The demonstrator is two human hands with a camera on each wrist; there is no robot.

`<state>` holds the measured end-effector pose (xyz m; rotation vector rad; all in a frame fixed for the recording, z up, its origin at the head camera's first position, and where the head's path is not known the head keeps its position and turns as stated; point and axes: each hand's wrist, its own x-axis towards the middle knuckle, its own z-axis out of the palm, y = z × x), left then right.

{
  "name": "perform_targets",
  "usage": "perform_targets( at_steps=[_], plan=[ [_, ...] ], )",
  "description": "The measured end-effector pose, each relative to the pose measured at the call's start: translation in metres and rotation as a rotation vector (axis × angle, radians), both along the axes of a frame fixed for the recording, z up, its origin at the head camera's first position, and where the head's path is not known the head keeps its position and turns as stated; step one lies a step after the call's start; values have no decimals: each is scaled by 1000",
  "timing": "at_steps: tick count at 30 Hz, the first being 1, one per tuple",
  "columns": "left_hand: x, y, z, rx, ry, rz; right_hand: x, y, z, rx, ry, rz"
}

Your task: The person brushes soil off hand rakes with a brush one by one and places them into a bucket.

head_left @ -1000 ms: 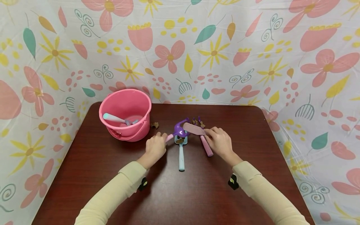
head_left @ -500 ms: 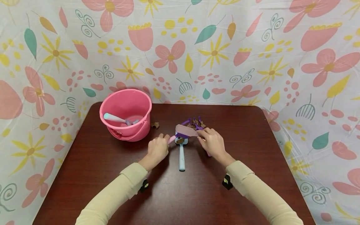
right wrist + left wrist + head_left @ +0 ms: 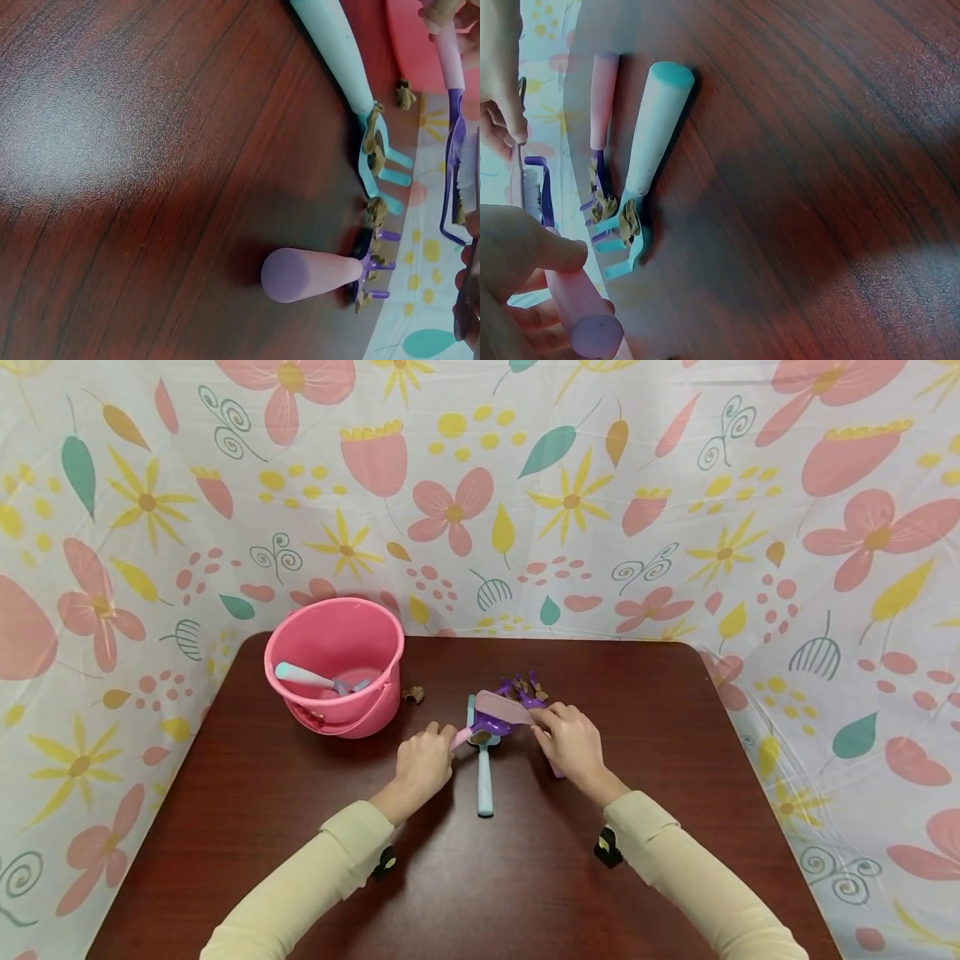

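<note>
My left hand [image 3: 423, 768] grips the pink handle of a purple hand fork [image 3: 491, 725]. In my right hand [image 3: 572, 742] is a brush with a pinkish-brown back [image 3: 501, 706]; its white bristles [image 3: 466, 169] are against the fork's head, as the right wrist view shows. Below both lies a teal three-pronged fork [image 3: 652, 127] with a pale handle, brown clods [image 3: 629, 221] on its head. A second purple fork with a pink handle [image 3: 315, 276] lies to its right, with brown bits among its prongs. In the head view the brush hides part of the held fork.
A pink bucket [image 3: 375, 710] stands at the back left, with a pale-handled tool [image 3: 303, 676] inside. One brown clod [image 3: 413, 695] lies beside it on the dark wooden table [image 3: 480, 893]. A floral curtain [image 3: 480, 568] hangs behind.
My right hand has moved left, bringing the brush across the held fork's head. The left hand has shifted slightly right with the fork. During the last half second both moved little.
</note>
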<state>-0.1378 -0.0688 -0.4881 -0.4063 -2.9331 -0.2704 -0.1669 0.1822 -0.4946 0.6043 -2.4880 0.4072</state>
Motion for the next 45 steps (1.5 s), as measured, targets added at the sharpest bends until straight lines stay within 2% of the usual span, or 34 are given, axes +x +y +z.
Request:
perform_targets(
  at_steps=[4, 15, 22, 34, 45],
  plan=[
    [-1, -2, -1, -2, 4, 15, 1, 5, 0, -18, 19, -16],
    [0, -7, 0, -1, -41, 10, 3, 14, -1, 36, 48, -21],
    [-1, -6, 0, -10, -29, 10, 2, 20, -1, 36, 87, -16],
    [-1, -10, -4, -30, 27, 24, 5, 34, 3, 47, 74, -53],
    [0, -12, -4, -30, 27, 26, 6, 45, 3, 44, 76, -63]
  ],
)
